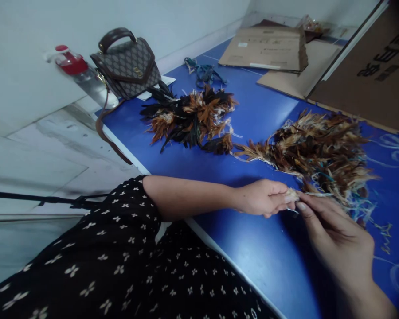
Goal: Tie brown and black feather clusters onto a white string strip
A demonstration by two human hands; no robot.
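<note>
My left hand (264, 197) rests on the blue table (259, 257), its fingers pinched on a small pale feather tuft (291, 193). My right hand (335, 235) meets it from the right, fingertips pinching the same tuft and a thin string. Just behind both hands lies a big loose heap of brown and tan feathers (322, 153). A second heap of black and orange feathers (193, 117) lies farther left.
A patterned handbag (126, 64) with a brown strap and a red-capped bottle (83, 73) sit at the table's far left corner. Flattened cardboard (269, 48) covers the far end, a large box (372, 66) stands at right. Teal cords (202, 73) lie near the wall.
</note>
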